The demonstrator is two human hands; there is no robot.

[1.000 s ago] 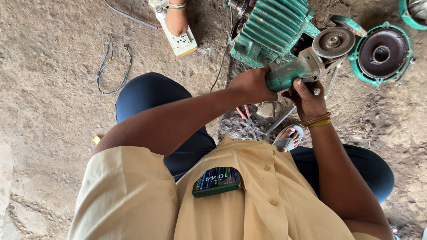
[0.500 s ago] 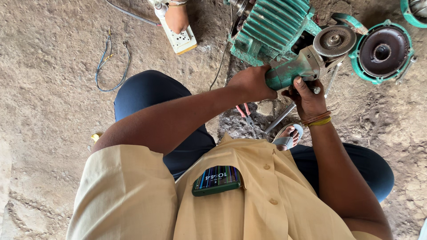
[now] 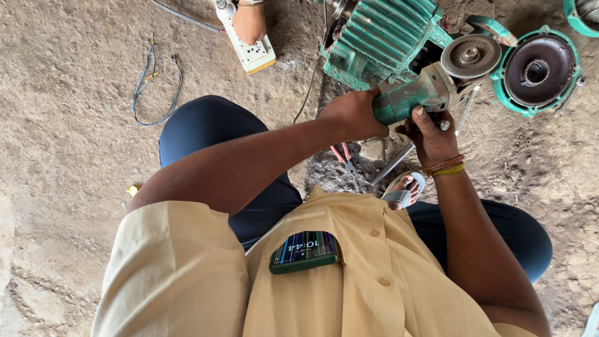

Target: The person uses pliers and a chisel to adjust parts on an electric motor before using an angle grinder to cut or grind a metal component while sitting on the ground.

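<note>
My left hand (image 3: 355, 115) is wrapped around the body of a green angle grinder (image 3: 415, 97). Under the grinder's neck, my right hand (image 3: 430, 137) grips its side handle; thread bands circle that wrist. The grinder's grey disc (image 3: 471, 56) faces up next to a green ribbed motor housing (image 3: 380, 37) that lies on the ground. A round green end cover (image 3: 538, 70) lies just right of the disc.
A white power strip (image 3: 253, 53) sits under another person's foot (image 3: 248, 22) at the top. Loose blue wire (image 3: 153, 90) lies on the dirt at left. Red-handled pliers (image 3: 342, 156) and a metal rod (image 3: 393, 165) lie near my sandalled foot (image 3: 402, 190). A phone (image 3: 304, 251) sticks out of my shirt pocket.
Both hands keep their grip on the grinder. The view has shifted slightly; the grinder and motor housing sit a little higher in frame.
</note>
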